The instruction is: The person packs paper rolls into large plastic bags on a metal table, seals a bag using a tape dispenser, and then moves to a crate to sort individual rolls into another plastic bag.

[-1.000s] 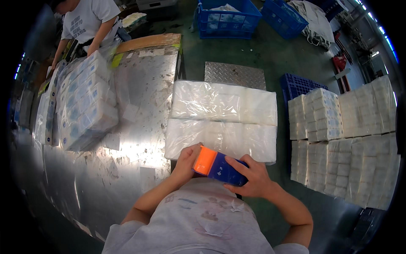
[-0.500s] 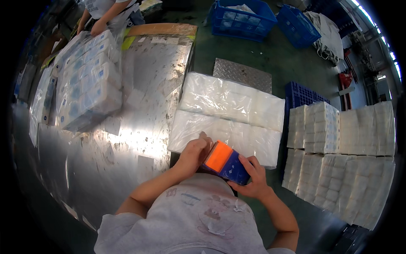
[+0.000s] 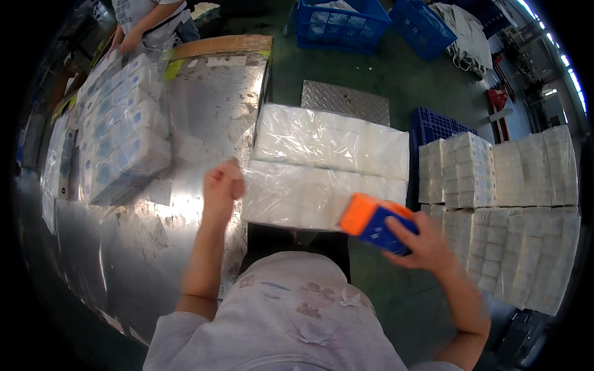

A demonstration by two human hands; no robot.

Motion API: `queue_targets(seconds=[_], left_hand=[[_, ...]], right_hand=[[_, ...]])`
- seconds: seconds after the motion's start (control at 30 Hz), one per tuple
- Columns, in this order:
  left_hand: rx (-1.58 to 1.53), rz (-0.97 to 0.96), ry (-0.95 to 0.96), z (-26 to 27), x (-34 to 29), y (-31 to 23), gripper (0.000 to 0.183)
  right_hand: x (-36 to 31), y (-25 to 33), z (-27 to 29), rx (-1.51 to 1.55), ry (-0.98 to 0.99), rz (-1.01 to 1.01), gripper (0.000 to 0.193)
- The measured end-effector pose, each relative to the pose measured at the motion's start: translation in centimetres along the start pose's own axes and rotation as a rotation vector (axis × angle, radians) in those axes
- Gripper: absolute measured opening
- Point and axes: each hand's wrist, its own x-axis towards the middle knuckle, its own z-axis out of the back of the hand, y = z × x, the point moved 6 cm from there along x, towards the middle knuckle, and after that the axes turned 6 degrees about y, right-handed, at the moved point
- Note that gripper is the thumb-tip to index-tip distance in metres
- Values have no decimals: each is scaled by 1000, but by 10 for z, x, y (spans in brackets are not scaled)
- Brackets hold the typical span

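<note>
In front of me lies a large white bundle (image 3: 297,191) in clear, shiny plastic film, its contents in two rows with a seam between. My right hand (image 3: 424,241) grips a boxy orange-and-blue object (image 3: 378,224) over the bundle's near right corner; its exact kind is unclear. My left hand (image 3: 224,182) is closed, fingers curled, beside the bundle's left edge and above the metal table. Whatever it may pinch is hidden and slightly blurred.
A metal table (image 3: 210,123) extends to the left, bearing film-wrapped packs of rolls (image 3: 124,136) that another person (image 3: 145,28) handles. Stacked white packs (image 3: 495,235) stand at right near a blue pallet (image 3: 439,123). Blue crates (image 3: 340,28) sit farther back, behind a metal tread plate (image 3: 346,99).
My hands have parted: the left moved left and up to the bundle's edge, the right moved right with the orange-and-blue object. The view has shifted slightly.
</note>
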Motion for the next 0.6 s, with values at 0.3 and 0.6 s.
queue_targets(seconds=[0.3,0.6], left_hand=[[238,279,6,102,31,108,32],[303,224,1,70,28,131,33]], right_hand=[[-141,-126,-26,-122,464,-339,83],[-117,-134,-84,212,534,-776,68]])
